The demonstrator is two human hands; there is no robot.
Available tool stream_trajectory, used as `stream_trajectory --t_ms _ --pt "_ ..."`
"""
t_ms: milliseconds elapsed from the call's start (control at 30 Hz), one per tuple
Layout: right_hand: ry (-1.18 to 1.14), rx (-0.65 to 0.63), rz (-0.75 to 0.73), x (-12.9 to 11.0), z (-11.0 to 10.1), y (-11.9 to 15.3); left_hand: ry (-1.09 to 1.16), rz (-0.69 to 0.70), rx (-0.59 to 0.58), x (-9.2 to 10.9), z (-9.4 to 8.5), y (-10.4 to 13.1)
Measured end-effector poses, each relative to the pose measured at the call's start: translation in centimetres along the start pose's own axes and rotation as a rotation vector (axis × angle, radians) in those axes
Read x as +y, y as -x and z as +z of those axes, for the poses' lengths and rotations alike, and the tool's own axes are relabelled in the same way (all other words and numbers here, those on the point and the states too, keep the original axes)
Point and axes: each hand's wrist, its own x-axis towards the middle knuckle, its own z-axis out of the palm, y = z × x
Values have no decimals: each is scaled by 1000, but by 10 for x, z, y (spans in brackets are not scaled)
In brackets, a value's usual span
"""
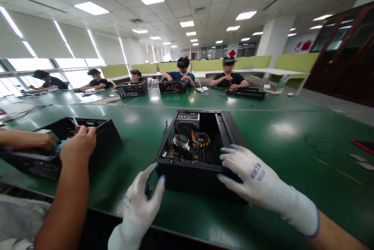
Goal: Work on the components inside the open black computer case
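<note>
An open black computer case lies on its side in front of me. Inside it are a power supply, a finned cooler and a bundle of coloured cables. My right hand, in a white glove with blue fingertips, grips the front right edge, fingers on top and thumb on the front face. At the front left corner is my gloved left hand, thumb and forefinger stretched apart. Something dark shows in its palm; I cannot tell whether it is an object or curled fingers.
To my left, a co-worker's bare hands work in another black case. Across the green table, several people sit with cases. Grey flat pieces and a red-edged item lie at the far right.
</note>
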Motion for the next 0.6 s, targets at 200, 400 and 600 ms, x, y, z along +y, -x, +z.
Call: stream_trajectory --t_ms 200,400,600 --pt "13 -22 -7 -7 -8 24 -202 202 -81 32 -16 -21" --pt "3 -30 14 -9 -10 32 -252 228 -145 40 -20 -16" --pt "137 29 -116 -8 -12 57 -267 321 -172 47 -34 -2"
